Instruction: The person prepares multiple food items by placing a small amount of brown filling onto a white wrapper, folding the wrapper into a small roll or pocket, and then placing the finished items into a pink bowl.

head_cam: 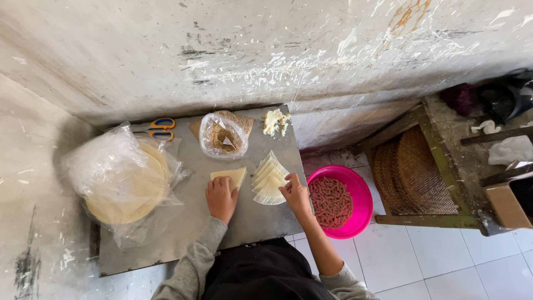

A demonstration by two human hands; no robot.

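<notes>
One grey board (244, 222) lies on the floor by the wall. On its left sits one plastic bag of round wrappers (125, 180). Beside the board stands one pink bowl (358, 194) of reddish rolls. One small bag of filling (223, 136) and one pair of scissors (158, 129) lie at the far edge. One fanned stack of cut wrappers (270, 178) lies under the right hand (295, 194), fingers curled on its edge. The left hand (221, 197) presses flat on one wrapper piece (230, 176).

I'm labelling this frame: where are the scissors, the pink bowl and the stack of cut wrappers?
scissors (160, 129), head view, on the handles
pink bowl (363, 195), head view, on its right rim
stack of cut wrappers (270, 179), head view, stack's middle
</notes>
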